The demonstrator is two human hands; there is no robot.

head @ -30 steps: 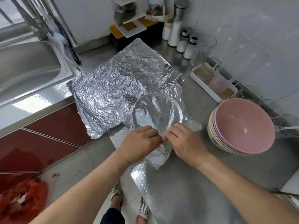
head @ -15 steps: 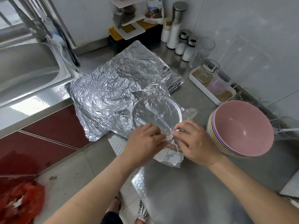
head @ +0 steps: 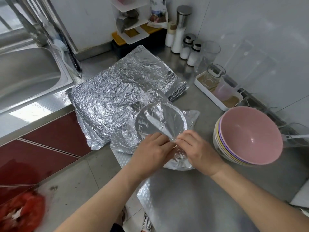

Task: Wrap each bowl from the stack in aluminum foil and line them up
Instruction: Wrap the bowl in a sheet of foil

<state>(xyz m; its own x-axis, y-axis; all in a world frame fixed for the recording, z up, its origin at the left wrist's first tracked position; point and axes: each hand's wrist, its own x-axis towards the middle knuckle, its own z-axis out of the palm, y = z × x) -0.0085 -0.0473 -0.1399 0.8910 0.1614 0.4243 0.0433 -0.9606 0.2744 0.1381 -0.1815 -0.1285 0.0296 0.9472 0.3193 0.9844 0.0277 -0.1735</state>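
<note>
A bowl covered in aluminum foil sits on the steel counter, its round rim showing through the sheet. My left hand and my right hand meet at the bowl's near edge, and both pinch the foil there, folding it against the rim. A stack of several bowls, pink on top, leans tilted to the right of my right hand. A pile of crinkled foil sheets lies behind and to the left of the covered bowl.
A steel sink is at the left. Shakers and bottles, a glass and a white tray with cups line the back right wall. A white shelf rack stands at the back. The counter edge drops off below my left forearm.
Both hands have stayed together at the bowl's near edge, shifting right and back while working the foil. The loose flap that hung below the rim is now folded against the bowl.
</note>
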